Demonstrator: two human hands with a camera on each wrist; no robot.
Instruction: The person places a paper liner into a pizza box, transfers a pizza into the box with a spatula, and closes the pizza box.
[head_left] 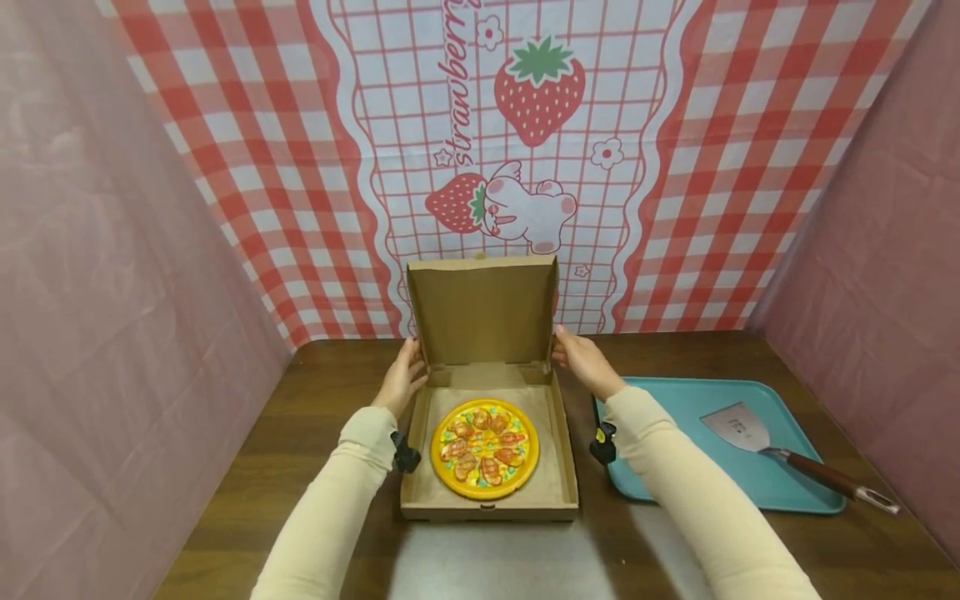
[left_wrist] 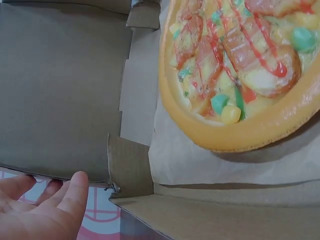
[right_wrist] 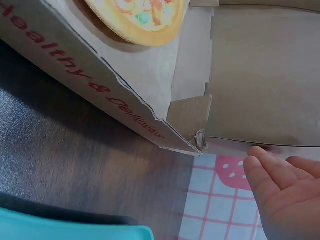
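A cardboard pizza box (head_left: 566,467) stands on the table with its lid (head_left: 483,317) raised upright at the back. Inside, on paper lining, lies a round pizza (head_left: 485,448) with a thick yellow rim, which looks like a toy. My left hand (head_left: 402,379) is at the lid's left edge; in the left wrist view its fingertips (left_wrist: 77,181) meet that edge, the other fingers partly behind it. At the right edge is my right hand (head_left: 588,362), its fingers (right_wrist: 265,167) extended, tips at the lid's side. Neither hand appears curled round the cardboard.
Right of the box lies a teal tray (head_left: 675,392). A spatula (head_left: 738,427) with a wooden handle rests on it, the handle end passing over the tray's rim. Behind the table hangs a red-checked strawberry cloth (head_left: 712,183); pink cloth (head_left: 112,292) hangs at both sides.
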